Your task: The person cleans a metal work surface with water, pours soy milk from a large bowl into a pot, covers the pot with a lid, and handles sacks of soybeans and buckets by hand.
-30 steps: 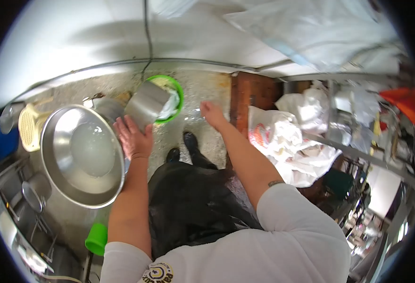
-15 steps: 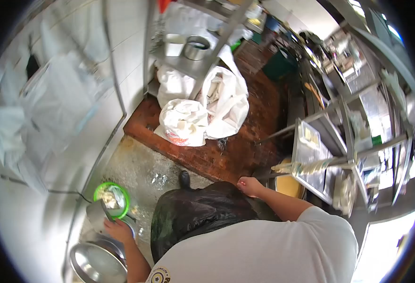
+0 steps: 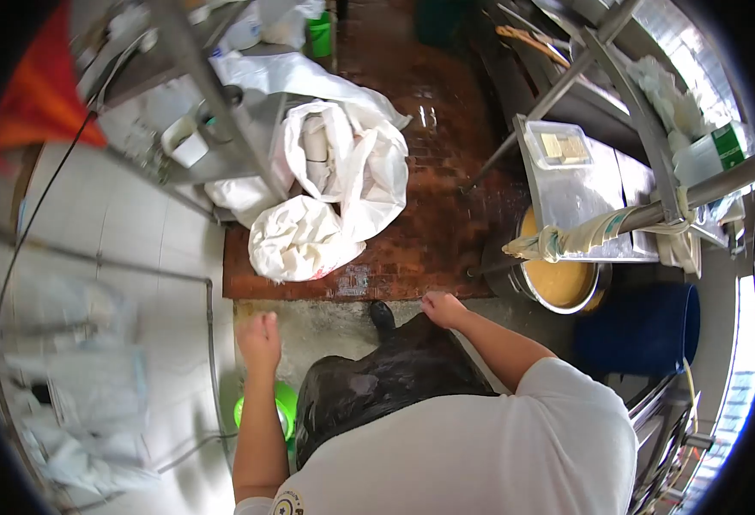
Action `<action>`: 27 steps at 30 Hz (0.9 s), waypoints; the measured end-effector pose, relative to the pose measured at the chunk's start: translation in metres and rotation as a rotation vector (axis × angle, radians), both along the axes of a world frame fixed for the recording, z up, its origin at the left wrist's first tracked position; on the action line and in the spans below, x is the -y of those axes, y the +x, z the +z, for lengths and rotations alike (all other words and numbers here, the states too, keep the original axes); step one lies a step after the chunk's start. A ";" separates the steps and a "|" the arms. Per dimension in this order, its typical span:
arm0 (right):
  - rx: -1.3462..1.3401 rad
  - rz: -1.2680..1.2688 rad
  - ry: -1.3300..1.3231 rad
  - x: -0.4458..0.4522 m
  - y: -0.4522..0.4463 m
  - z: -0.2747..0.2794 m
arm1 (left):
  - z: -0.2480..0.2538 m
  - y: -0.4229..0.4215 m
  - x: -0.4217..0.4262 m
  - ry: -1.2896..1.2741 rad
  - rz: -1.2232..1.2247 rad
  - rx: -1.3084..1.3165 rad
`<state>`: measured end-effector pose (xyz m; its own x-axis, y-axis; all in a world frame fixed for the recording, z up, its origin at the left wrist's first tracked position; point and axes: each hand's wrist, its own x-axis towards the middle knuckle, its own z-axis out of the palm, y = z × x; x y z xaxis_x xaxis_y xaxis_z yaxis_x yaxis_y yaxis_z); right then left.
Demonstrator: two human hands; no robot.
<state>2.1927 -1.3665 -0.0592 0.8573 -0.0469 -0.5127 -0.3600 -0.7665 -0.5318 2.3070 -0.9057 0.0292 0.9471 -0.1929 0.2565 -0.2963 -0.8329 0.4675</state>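
My left hand (image 3: 260,341) is raised over the floor at the lower left, its fingers curled closed and nothing visible in them. Below it, partly covered by my forearm, is the green basin (image 3: 285,405). Near the top edge of my black apron (image 3: 369,386), my right hand (image 3: 444,310) is closed in a loose fist, with no object showing in it. White sacks (image 3: 302,240) stand ahead on the red brick floor (image 3: 429,184), beyond both hands. One of my dark boots (image 3: 382,316) shows between the hands.
At the left a metal shelf (image 3: 262,112) holds a white container (image 3: 185,142). To the right are a large pot of yellowish contents (image 3: 558,279), a metal table (image 3: 570,206) with a plastic box (image 3: 558,144), a cloth-wrapped bar (image 3: 566,242) and a blue barrel (image 3: 639,330).
The view has turned right and moved toward the sacks. My left hand has left the metal pot at the green basin and closed. The large steel bowl is out of view.
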 end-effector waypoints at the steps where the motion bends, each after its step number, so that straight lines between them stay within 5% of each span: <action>1: -0.007 -0.033 0.017 0.008 0.013 -0.019 | 0.011 0.036 0.020 -0.098 0.013 0.056; 4: 0.194 -0.064 -0.047 0.028 0.064 -0.080 | 0.058 0.150 0.065 -0.068 0.083 0.182; 11: -0.083 -0.345 0.149 0.054 0.230 -0.150 | 0.120 0.413 0.119 -0.334 0.205 0.337; 13: -0.097 -0.616 0.174 0.052 0.267 -0.162 | 0.113 0.446 0.141 -0.504 0.368 0.457; 18: 0.343 -0.902 0.082 0.079 0.359 -0.209 | 0.102 0.457 0.154 -0.681 0.346 0.588; 22: 0.318 -1.203 0.073 0.150 0.448 -0.212 | 0.091 0.459 0.147 -0.695 0.368 0.683; 27: 0.264 -0.919 -0.075 0.214 0.542 -0.207 | 0.093 0.455 0.132 -0.529 0.511 0.677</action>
